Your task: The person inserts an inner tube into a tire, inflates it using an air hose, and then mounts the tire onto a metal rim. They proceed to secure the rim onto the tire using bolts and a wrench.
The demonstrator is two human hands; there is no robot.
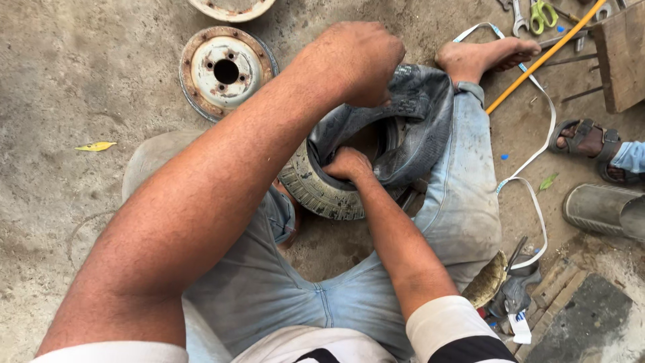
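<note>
The person sits on the concrete floor [80, 81] with 1 small tyre [321, 191] resting between the bent legs. A black inner tube [420, 114] hangs half out of the tyre and lies folded over its upper side and against the right knee.

The left hand [359, 60] is closed in a fist on the top fold of the inner tube. The right hand [348, 165] is pushed into the opening of the tyre, with the fingers bent under the rubber; what exactly they hold inside cannot be seen. The 2 hands are apart, 1 above the other.

Judging from how things lie, the tyre is already off its wheel, because 1 rusty white rim [225, 70] lies free on the floor just beyond the left arm. The tube is only partly separated from the tyre, so this part of the work seems about in the middle.

Counted: 1 tyre, 1 inner tube, 1 full rim and the edge of 1 more round metal part [232, 8] at the top. Also 1 yellow rod [544, 57], 1 white strap [534, 158], 1 pair of green-handled scissors [541, 15] beside some wrenches, whose number cannot be told, and 1 grey pipe [601, 212]. Another person's sandalled foot [588, 144] shows at the right.
</note>
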